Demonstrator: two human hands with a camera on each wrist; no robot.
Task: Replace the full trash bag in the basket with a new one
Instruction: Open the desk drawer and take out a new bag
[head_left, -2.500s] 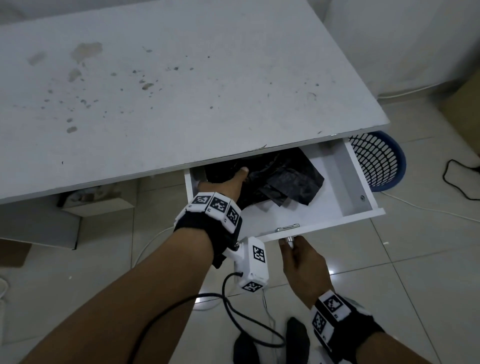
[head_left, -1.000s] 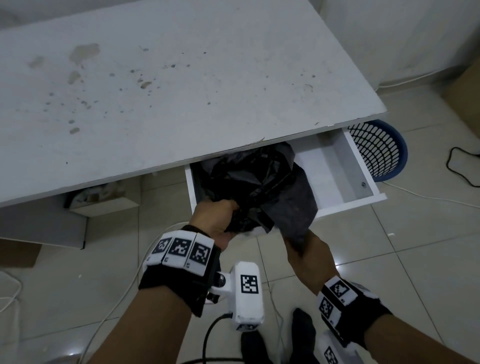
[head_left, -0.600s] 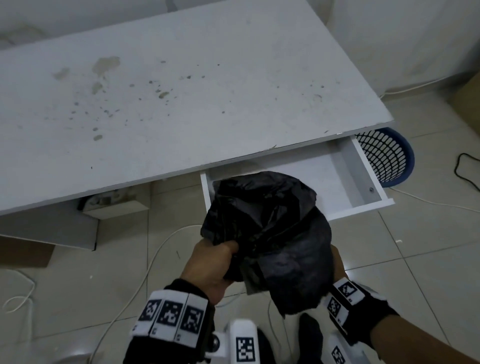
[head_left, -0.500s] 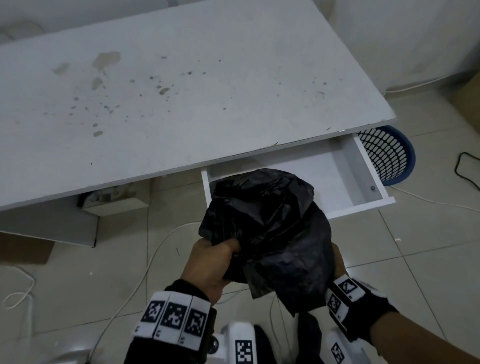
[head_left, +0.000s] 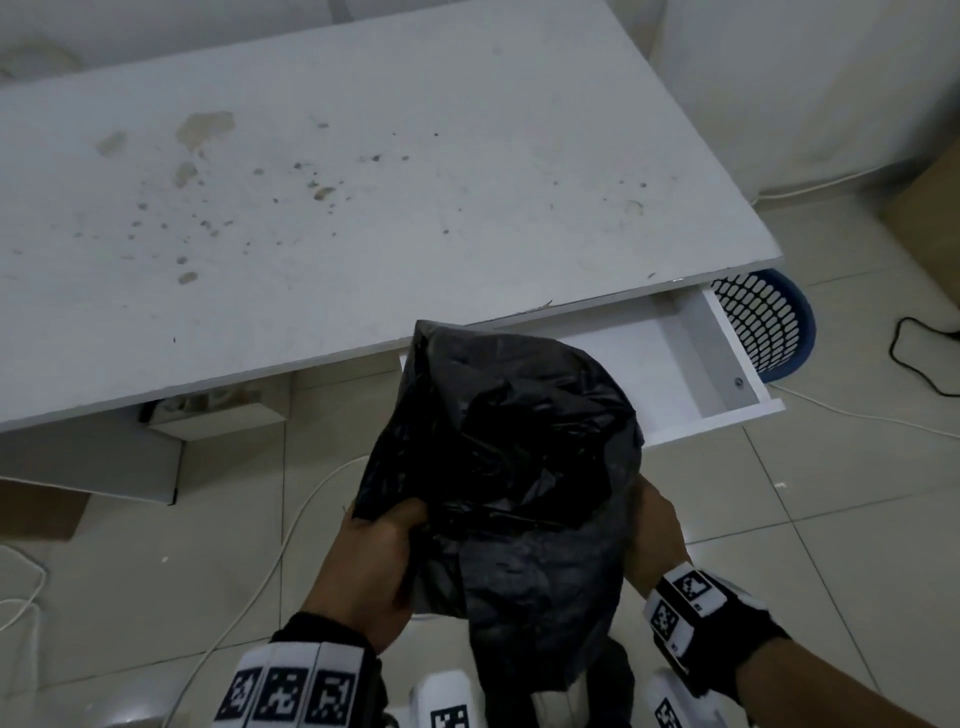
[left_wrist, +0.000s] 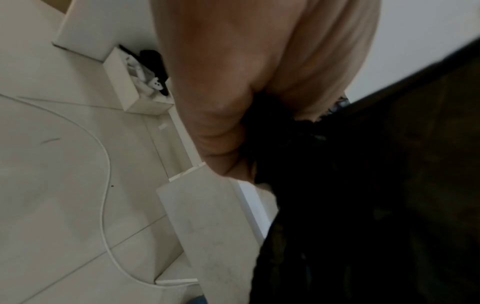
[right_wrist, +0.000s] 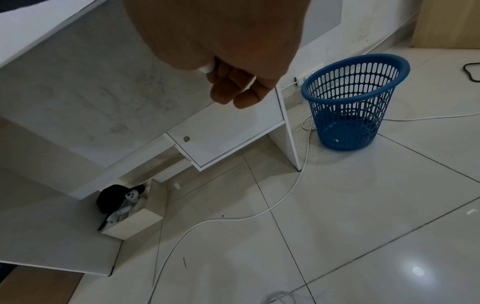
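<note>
A crumpled black trash bag (head_left: 509, 467) hangs in front of me, above the floor and just before the open white drawer (head_left: 717, 364). My left hand (head_left: 374, 566) grips the bag's lower left edge, thumb on top; in the left wrist view the bag (left_wrist: 363, 205) is bunched under the curled fingers (left_wrist: 228, 127). My right hand (head_left: 657, 535) is at the bag's right side, its fingers hidden behind the plastic. In the right wrist view its fingers (right_wrist: 233, 88) are curled and no bag shows between them. The blue mesh basket (right_wrist: 353, 98) stands upright by the desk's right end, with no liner in it.
The stained white desk (head_left: 363, 182) fills the upper view, its drawer pulled out beneath the front edge. A white cable (right_wrist: 285, 195) snakes over the tiles. A small open box (right_wrist: 135, 211) sits under the desk. A black cable (head_left: 914, 353) lies at far right.
My left hand has lifted the black bag out of the drawer and toward me. My right hand let go of the drawer front and came to the bag's right side. The drawer stays open.
</note>
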